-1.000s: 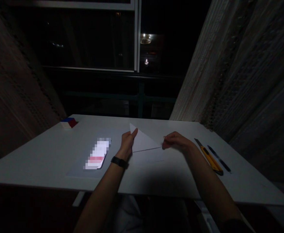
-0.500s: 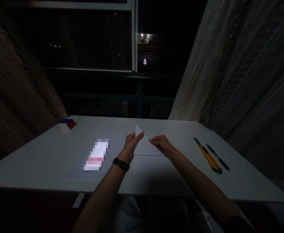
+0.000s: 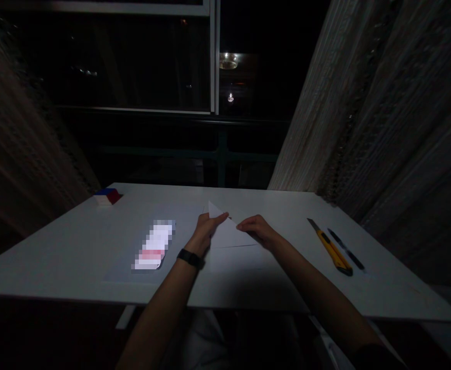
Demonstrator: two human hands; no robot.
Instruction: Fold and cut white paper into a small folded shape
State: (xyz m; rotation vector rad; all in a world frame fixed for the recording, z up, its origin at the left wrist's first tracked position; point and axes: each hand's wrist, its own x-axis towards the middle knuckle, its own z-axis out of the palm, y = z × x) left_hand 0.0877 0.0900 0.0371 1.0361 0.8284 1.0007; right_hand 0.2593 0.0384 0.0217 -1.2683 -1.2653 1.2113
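A folded sheet of white paper (image 3: 230,237) with a pointed top corner is held between my two hands above the table. My left hand (image 3: 207,229), a dark band on its wrist, grips the paper's left side with the thumb laid over the front. At the right slanting edge, my right hand (image 3: 258,227) pinches the paper between thumb and fingers. A tiny dark spot shows on the paper's edge near the left thumb; I cannot make out what it is. The paper's lower edge hangs over the white tabletop.
On the white table (image 3: 287,267), a lit phone (image 3: 154,245) with a blurred screen lies on a pale sheet (image 3: 119,272) to the left. A blue, red and white block (image 3: 107,196) sits at the far left. To the right lie a yellow box cutter (image 3: 331,249) and a dark pen (image 3: 346,249).
My left hand and the paper's pointed corner have shifted slightly left and down. My right hand stays nearly in place at the paper's edge.
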